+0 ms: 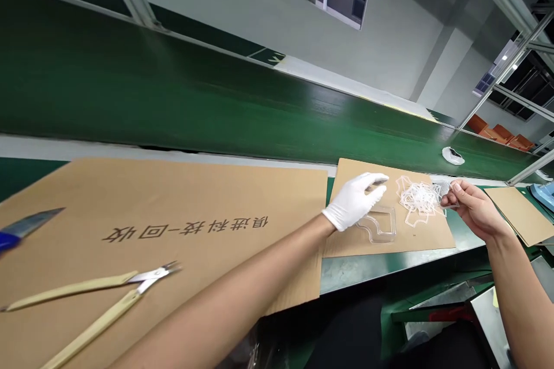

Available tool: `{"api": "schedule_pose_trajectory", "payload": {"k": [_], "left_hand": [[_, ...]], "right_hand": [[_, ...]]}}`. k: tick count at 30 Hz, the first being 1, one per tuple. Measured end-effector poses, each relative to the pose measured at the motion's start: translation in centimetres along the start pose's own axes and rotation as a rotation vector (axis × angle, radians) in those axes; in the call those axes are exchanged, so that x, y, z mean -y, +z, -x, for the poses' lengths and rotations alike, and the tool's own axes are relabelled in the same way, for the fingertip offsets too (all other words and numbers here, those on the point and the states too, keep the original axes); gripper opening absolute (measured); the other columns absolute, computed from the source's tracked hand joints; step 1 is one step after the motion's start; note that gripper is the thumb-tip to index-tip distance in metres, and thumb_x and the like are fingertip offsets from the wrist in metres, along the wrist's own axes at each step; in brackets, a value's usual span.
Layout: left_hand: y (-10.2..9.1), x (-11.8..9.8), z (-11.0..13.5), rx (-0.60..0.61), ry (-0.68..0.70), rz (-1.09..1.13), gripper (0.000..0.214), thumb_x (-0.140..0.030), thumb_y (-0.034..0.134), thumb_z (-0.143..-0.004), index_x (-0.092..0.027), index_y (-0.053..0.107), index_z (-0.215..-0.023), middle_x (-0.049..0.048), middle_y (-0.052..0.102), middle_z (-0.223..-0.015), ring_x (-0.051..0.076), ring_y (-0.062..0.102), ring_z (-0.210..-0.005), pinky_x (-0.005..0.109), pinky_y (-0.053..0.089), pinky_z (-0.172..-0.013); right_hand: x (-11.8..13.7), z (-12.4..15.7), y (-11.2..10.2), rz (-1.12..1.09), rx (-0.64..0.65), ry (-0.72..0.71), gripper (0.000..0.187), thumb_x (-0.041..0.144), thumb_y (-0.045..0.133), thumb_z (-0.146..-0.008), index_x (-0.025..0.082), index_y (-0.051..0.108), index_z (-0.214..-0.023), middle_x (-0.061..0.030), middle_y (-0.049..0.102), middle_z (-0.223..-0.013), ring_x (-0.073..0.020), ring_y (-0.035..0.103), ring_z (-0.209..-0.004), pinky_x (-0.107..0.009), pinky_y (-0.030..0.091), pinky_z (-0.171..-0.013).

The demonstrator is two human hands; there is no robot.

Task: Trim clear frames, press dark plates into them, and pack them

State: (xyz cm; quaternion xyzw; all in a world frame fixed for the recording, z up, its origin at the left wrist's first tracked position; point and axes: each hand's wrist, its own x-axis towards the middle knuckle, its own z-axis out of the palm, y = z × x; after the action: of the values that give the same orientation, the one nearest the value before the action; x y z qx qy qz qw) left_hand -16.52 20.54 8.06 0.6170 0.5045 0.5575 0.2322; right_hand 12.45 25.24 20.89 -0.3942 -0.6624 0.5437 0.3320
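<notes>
Left hand (355,202), white-gloved, is held above the smaller cardboard sheet (426,236) with fingers extended and close together; whether it grips anything cannot be determined. Right hand (474,207), bare, pinches a small clear plastic piece (445,193) between thumb and forefinger.

Head view: a clear plastic tray (381,225) lies on the smaller sheet just below the left hand. A tangle of white plastic strips (418,199) lies between the hands. To the left, a larger printed cardboard sheet (130,213) carries side cutters with tan handles (95,294) and a blue-handled knife (26,228). A green conveyor belt (173,92) runs along the far side of both sheets, beyond a pale rail (173,153). A strip of green bench (346,274) remains open along the near sheet edge.
</notes>
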Motion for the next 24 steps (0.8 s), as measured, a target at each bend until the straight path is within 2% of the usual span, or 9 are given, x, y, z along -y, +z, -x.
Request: {"api": "schedule_pose_trajectory", "payload": {"k": [4, 8, 10, 12, 14, 16, 20, 24], "left_hand": [[-1.5, -5.0, 0.3, 0.123, 0.004, -0.055, 0.046, -0.046, 0.059, -0.098, -0.020, 0.069, -0.135, 0.0087, 0.071, -0.140, 0.026, 0.068, -0.126, 0.040, 0.054, -0.110], [-1.4, -8.6, 1.3, 0.363, -0.003, -0.011, 0.076, -0.048, 0.080, -0.082, -0.026, 0.058, -0.152, 0.0082, 0.062, -0.154, 0.032, 0.062, -0.135, 0.041, 0.053, -0.110], [-1.0, -9.4, 1.8, 0.502, -0.030, 0.079, 0.078, -0.045, 0.085, -0.076, -0.029, 0.062, -0.149, 0.0065, 0.067, -0.147, 0.031, 0.067, -0.127, 0.039, 0.057, -0.102], [-1.0, -9.7, 2.1, 0.569, -0.134, 0.163, 0.055, -0.045, 0.082, -0.078, -0.026, 0.074, -0.129, 0.0057, 0.078, -0.124, 0.028, 0.074, -0.108, 0.036, 0.061, -0.088], [-1.4, -9.5, 2.3, 0.555, -0.256, 0.198, 0.035, -0.047, 0.077, -0.083, -0.021, 0.078, -0.107, 0.0055, 0.080, -0.102, 0.024, 0.075, -0.090, 0.032, 0.060, -0.074], [-2.3, -9.2, 2.5, 0.495, -0.324, 0.182, 0.032, -0.049, 0.073, -0.087, -0.019, 0.077, -0.096, 0.0057, 0.080, -0.091, 0.022, 0.074, -0.083, 0.029, 0.057, -0.066], [-3.6, -8.2, 3.0, 0.400, -0.382, 0.141, 0.031, -0.048, 0.073, -0.087, -0.018, 0.077, -0.095, 0.0059, 0.079, -0.087, 0.019, 0.072, -0.077, 0.025, 0.050, -0.058], [-2.8, -6.2, 3.6, 0.338, -0.458, 0.138, 0.029, -0.045, 0.072, -0.086, -0.017, 0.076, -0.092, 0.0035, 0.075, -0.078, 0.016, 0.069, -0.067, 0.024, 0.046, -0.055]], "right_hand": [[1.3, 2.3, 1.8, 0.102, 0.114, -0.001, 0.042, 0.053, 0.088, -0.084, 0.022, 0.067, -0.103, -0.0017, 0.069, -0.086, -0.0194, 0.067, -0.084, -0.035, 0.054, -0.085], [1.7, 3.7, 4.4, 0.295, 0.105, -0.077, 0.039, 0.057, 0.083, -0.088, 0.020, 0.069, -0.090, -0.0025, 0.069, -0.085, -0.0176, 0.066, -0.078, -0.032, 0.053, -0.076], [1.6, 4.1, 5.8, 0.293, 0.098, -0.119, 0.041, 0.059, 0.081, -0.088, 0.020, 0.069, -0.089, -0.0030, 0.070, -0.086, -0.0173, 0.065, -0.077, -0.032, 0.054, -0.075], [1.3, 4.3, 6.8, 0.234, 0.071, -0.147, 0.043, 0.061, 0.083, -0.086, 0.020, 0.069, -0.089, -0.0031, 0.070, -0.085, -0.0175, 0.065, -0.076, -0.032, 0.054, -0.074], [0.7, 4.3, 7.4, 0.165, 0.022, -0.160, 0.044, 0.062, 0.084, -0.084, 0.021, 0.068, -0.088, -0.0024, 0.070, -0.081, -0.0178, 0.065, -0.075, -0.033, 0.054, -0.074], [-0.2, 4.1, 7.6, 0.117, -0.017, -0.157, 0.044, 0.062, 0.083, -0.084, 0.021, 0.067, -0.087, -0.0020, 0.071, -0.081, -0.0182, 0.066, -0.078, -0.034, 0.054, -0.078], [-3.4, 3.6, 7.8, 0.100, -0.075, -0.124, 0.043, 0.062, 0.086, -0.081, 0.021, 0.072, -0.084, -0.0025, 0.072, -0.084, -0.0188, 0.064, -0.082, -0.034, 0.052, -0.080], [-7.8, 2.9, 8.2, 0.038, -0.133, 0.017, 0.049, 0.065, 0.092, -0.067, 0.020, 0.077, -0.079, -0.0038, 0.072, -0.079, -0.0186, 0.061, -0.076, -0.033, 0.050, -0.073]]}}
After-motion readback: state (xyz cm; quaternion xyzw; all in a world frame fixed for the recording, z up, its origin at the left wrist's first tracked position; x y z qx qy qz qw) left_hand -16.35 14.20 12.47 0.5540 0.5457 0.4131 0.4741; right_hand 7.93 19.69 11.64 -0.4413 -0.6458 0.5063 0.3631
